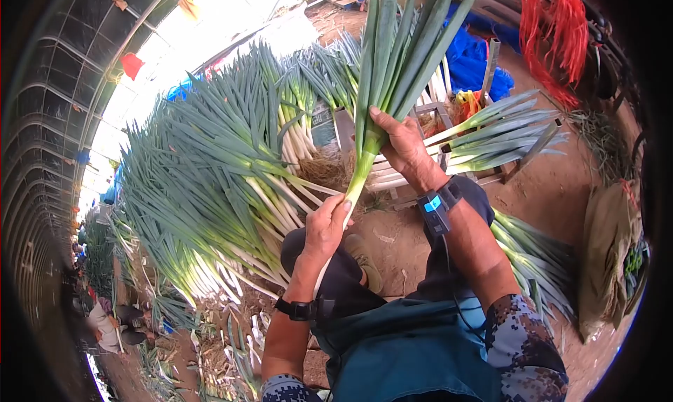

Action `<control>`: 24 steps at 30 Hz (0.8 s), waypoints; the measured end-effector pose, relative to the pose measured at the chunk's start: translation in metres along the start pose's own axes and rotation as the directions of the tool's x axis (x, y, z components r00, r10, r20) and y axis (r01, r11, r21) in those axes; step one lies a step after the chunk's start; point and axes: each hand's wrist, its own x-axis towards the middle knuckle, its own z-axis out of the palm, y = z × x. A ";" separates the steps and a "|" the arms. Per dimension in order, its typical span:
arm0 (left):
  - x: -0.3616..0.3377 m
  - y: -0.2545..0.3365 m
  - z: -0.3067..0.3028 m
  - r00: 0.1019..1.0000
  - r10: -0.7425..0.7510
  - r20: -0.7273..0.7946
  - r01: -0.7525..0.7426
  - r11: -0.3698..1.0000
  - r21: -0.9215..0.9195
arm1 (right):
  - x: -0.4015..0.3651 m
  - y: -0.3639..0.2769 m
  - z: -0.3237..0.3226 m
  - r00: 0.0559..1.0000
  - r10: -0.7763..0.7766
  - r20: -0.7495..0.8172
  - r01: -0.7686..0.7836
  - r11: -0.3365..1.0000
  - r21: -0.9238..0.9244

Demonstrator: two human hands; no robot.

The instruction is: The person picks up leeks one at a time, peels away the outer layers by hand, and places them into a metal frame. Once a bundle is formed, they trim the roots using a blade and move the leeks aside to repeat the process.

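I hold one large green onion upright in front of me. My right hand grips it where the green leaves fan out from the stalk. Lower down, my left hand closes around its white stalk end near my knee. The long leaves rise past the top of the view. A black band sits on each wrist, the right one with a blue tag.
A big heap of green onions lies to my left on the dirt floor. More onions rest on a low wooden rack ahead. Blue cloth, red strings and a sack are at the right. A person crouches at far lower left.
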 end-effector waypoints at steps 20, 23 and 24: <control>0.004 0.000 0.003 0.995 0.018 -0.097 -0.032 0.989 -0.146 | -0.010 -0.012 0.008 0.991 0.047 0.124 -0.051 0.998 0.030; 0.009 -0.001 0.002 0.995 0.088 -0.043 -0.090 0.995 -0.053 | -0.009 -0.009 0.007 0.995 0.038 0.095 -0.039 0.999 0.009; 0.011 -0.001 0.000 1.000 0.021 -0.022 -0.022 0.998 -0.061 | -0.010 -0.010 0.006 0.991 0.047 0.122 -0.051 0.998 0.036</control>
